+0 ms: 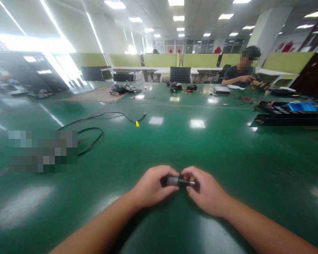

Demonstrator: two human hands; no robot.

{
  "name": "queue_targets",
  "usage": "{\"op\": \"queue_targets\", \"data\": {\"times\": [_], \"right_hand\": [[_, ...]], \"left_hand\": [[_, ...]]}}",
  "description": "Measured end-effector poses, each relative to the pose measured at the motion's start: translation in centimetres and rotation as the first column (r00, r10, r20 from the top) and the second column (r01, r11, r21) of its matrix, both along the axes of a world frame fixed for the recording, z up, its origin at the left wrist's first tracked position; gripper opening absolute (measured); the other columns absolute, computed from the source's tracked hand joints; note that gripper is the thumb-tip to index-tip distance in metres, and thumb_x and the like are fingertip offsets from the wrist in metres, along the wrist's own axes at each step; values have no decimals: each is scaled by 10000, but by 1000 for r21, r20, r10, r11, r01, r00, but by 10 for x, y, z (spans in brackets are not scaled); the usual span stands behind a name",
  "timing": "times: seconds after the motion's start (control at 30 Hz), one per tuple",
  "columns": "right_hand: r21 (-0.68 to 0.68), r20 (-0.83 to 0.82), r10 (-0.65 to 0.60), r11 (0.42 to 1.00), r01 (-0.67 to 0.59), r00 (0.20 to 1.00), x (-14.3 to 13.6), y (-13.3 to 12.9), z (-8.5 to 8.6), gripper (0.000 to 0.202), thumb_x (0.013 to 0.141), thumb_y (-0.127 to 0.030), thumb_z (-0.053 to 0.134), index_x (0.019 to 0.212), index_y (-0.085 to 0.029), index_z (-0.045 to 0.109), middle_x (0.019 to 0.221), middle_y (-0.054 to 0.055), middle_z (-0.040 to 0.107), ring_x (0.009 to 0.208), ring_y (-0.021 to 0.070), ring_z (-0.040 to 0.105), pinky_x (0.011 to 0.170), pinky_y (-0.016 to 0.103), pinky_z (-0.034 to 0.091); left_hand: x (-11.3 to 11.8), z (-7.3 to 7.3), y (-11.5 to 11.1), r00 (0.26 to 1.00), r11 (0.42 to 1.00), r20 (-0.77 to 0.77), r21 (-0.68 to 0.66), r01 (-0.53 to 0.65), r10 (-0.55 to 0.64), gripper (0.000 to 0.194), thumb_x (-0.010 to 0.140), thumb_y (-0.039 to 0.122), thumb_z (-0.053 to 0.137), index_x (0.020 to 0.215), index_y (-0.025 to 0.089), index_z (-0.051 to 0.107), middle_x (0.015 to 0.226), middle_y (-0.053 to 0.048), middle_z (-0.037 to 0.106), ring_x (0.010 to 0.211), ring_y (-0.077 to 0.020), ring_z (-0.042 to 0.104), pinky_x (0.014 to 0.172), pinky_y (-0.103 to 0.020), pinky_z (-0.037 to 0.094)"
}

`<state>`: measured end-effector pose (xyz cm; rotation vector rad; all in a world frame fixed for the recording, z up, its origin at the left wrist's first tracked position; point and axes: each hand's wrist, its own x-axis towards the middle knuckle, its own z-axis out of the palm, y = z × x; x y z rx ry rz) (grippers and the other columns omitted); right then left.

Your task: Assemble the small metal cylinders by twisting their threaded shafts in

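Just above the green tabletop, at the lower middle of the head view, lies a small dark cylindrical part [172,181] with a grey barrel and a thin, shiny metal shaft at its right end. My left hand [155,185] is closed around its thicker end, with thumb and fingers on either side. Around the narrow end curls my right hand [205,192], its fingertips at the collar and shaft. The part is held level, pointing left to right. Its exact kind is too small and blurred to tell, and the palms hide both of its ends in part.
A black cable [100,114] with a yellow tag runs across the left of the green table [137,148], near a blurred-out object. A black tray-like frame [288,119] stands at the right. Tools and parts lie along the far side, where another person [238,74] sits handling something.
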<state>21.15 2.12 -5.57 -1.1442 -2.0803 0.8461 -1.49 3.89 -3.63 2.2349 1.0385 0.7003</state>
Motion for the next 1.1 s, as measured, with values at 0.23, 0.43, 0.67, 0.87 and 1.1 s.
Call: {"op": "queue_targets", "data": {"times": [0.23,0.43,0.67,0.87,1.1], "right_hand": [[13,0,10,1000,-10,1000,0,-2,3,346,764,-42,569,1060,-219,590,894,10,643,793,171,576,730,291,429],[-12,-21,8,1000,-8,1000,0,-3,5,310,778,-92,614,1058,-222,592,908,12,650,797,172,591,730,291,440],[-7,-6,-5,1000,5,1000,-2,-5,4,267,781,-140,650,1031,-223,607,894,9,648,777,171,572,705,288,427],[1,8,-5,1000,5,1000,-1,-5,5,225,795,-143,642,1004,-223,615,872,4,639,763,169,556,707,290,420],[21,11,-9,1000,8,1000,-1,-4,3,241,799,-164,668,1024,-239,633,906,2,651,800,183,562,732,300,422]], "left_hand": [[3,3,-3,999,999,31,27,31,-32,202,814,245,701,1009,197,675,951,-53,714,860,-177,651,789,-283,491],[2,4,-3,999,999,25,31,19,-20,174,829,253,691,995,202,680,955,-46,713,865,-172,651,795,-282,484],[2,0,-2,1000,1000,30,12,2,-2,190,800,216,723,983,209,675,936,-15,709,859,-160,656,794,-269,476],[1,-2,-1,1000,1000,15,-11,-5,5,212,789,211,732,993,210,674,939,-10,709,853,-158,653,781,-265,471],[2,0,-2,1000,1000,27,-15,4,-3,201,792,232,729,983,206,675,920,-5,707,837,-154,652,762,-259,468]]}}
